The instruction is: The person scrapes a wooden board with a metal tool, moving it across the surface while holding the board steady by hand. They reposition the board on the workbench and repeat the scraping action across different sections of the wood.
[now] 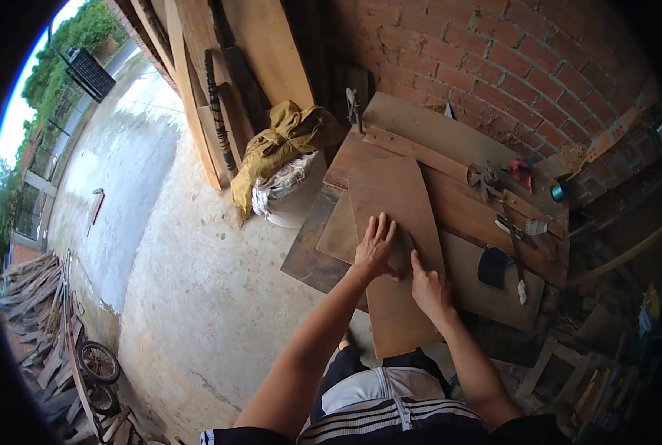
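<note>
Setting: concrete yard floor (190,297) against a red brick wall (509,67), with timber planks (197,74) leaning upright at the wall's left end.
Far left: pile of scrap wood (30,297) and a wheeled cart (97,363) at the yard's edge.
Sack: pale sack (290,193) draped with a yellow cloth (279,141), standing just beside the workbench's left side.
Workbench: low bench (486,289) of dark boards set against the wall.
Board: 1 long plywood board (394,200) lying flat on the bench, its near end overhanging toward the person.
Left hand (375,248): flat on the board near its middle, fingers spread, gripping nothing.
Right hand (429,285): resting on the board just beside the left, index finger extended along a thin pencil-like item (411,241); whether it is pinched cannot be told.
Bench right: dark trowel-shaped blade (494,265), a hammer-like tool (515,237), a red item (521,172), a teal item (558,193).
</note>
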The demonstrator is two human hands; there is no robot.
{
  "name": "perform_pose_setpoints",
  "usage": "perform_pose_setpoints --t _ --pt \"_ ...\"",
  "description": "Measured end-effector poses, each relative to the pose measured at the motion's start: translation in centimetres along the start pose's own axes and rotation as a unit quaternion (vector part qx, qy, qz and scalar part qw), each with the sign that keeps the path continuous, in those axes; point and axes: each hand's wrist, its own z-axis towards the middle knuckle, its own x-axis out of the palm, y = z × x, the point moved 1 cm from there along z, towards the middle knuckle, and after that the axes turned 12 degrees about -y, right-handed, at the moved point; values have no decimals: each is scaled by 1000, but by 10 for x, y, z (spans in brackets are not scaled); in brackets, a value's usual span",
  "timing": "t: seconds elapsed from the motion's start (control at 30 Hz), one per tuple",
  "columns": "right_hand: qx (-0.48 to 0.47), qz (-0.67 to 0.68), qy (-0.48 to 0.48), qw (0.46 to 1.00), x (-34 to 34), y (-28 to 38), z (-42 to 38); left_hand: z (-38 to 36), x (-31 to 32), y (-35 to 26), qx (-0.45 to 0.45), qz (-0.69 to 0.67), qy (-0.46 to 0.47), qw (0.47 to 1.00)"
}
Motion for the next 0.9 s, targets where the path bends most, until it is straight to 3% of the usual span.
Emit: perform_pose_setpoints --t 0.1,0.2,0.23,0.27,0.3,0.33,0.4,0.5,0.6,0.63,0.67,0.7,0.73,0.83,0.9 --pt "7 16 3 1000 0 1 -18 -79 -24 13 -56 -178 -132 974" --pt "20 58 -4 998 12 0 -21 -253 -6 47 -218 -130 -167 953" --pt "14 112 -31 993 37 -12 -23 -340 6 56 -310 -120 -106 937" --pt "9 135 -43 990 40 -12 -25 -439 30 68 -424 -104 77 896" --pt "6 155 -55 986 41 -11 -27 -546 53 77 -463 -85 323 821" --pt "10 155 -55 986 47 -13 -28 -688 82 73 -461 -84 326 821" --pt "17 151 -90 984 62 -20 -32 -725 101 56 -373 -79 367 848" --pt "79 75 -63 992 22 8 -38 -757 106 56 -244 -68 423 870" --pt "58 166 -147 973 47 6 -36 -789 104 67 -164 -47 455 874" --pt "88 129 -113 981 40 11 -38 -792 109 72 -136 -43 464 874" --pt "74 155 -126 977 50 9 -36 -723 90 100 -492 -103 329 800" --pt "63 175 -140 972 57 0 -36 -651 110 125 -457 -79 271 843" --pt "68 171 -142 973 55 0 -36 -549 77 129 -473 -131 192 849" --pt "102 107 -61 987 36 0 -44 -318 26 134 -271 -24 -19 962" --pt "89 116 -91 985 31 -6 -65 -203 -31 107 -203 -127 -118 964"
